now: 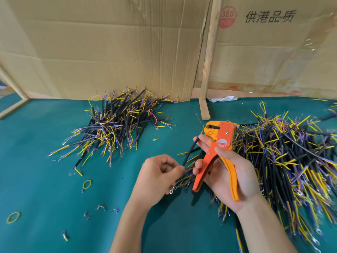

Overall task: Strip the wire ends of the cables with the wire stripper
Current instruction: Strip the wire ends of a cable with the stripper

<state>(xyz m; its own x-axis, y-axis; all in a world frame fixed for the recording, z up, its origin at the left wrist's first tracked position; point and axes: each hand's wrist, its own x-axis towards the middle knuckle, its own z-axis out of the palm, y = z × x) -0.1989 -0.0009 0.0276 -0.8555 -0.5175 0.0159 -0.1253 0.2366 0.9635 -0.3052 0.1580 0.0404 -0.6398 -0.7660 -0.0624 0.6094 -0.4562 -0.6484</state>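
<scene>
A green table (45, 179) stood against flattened cardboard sheets (109, 48), with a wooden strip (209, 57) leaning upright between them. One heap of cables (116, 123) lay at the back left; a larger heap (288, 157) crowded the right side, reaching under the right forearm. The right hand (235, 172) gripped the orange wire stripper (217, 152) by its handles, head pointing up. The left hand (158, 174) pinched a black cable (189, 152), whose upper end rested against the right fingertips, just beside the stripper's head. Two rubber bands (87, 184) and wire scraps (101, 208) lay on the near left.
</scene>
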